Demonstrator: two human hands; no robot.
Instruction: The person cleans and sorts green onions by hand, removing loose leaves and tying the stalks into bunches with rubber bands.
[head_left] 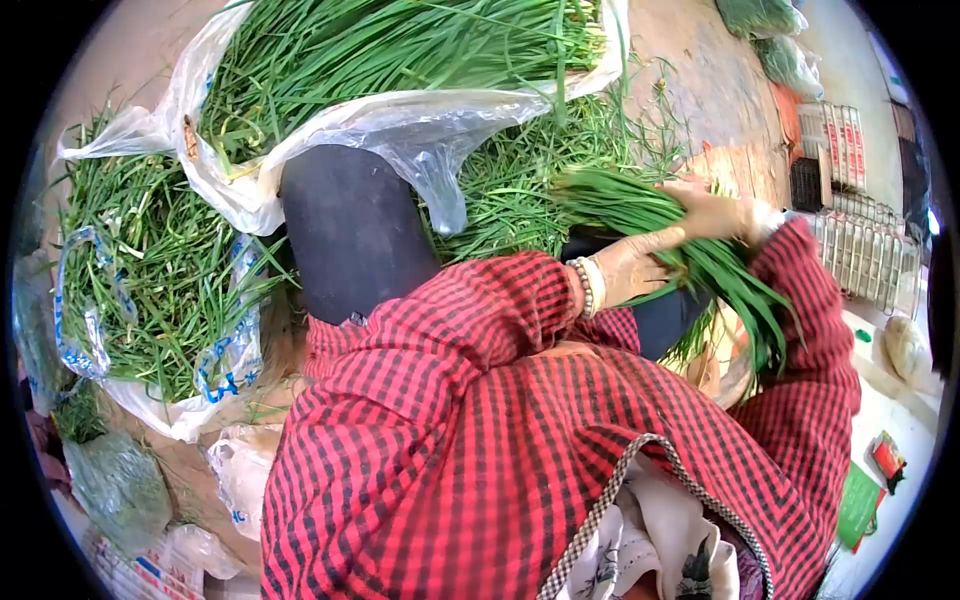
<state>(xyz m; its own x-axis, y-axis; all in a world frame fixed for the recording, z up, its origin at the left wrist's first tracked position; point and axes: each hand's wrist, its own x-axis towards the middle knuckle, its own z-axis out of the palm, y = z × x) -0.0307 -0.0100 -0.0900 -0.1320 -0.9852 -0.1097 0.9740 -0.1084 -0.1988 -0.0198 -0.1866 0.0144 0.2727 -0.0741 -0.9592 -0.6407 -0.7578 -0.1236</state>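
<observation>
A bunch of long green leafy stalks (620, 203) lies across both hands, its leaves hanging down toward the right sleeve. My right hand (708, 212) is closed round the middle of the bunch. Just below and left of it, my left hand (632, 268), with bracelets at the wrist, presses its closed fingers against the same bunch. Part of the fingers of both hands is hidden by the leaves. Loose green stalks (525, 180) are heaped behind the hands.
A white plastic bag (185, 95) holds long green leaves at the top. Another open bag (165, 412) with loose greens is at the left. My dark-clad knee (350, 230) stands between them. Wire racks (870, 255) and a green packet (858, 505) are at the right.
</observation>
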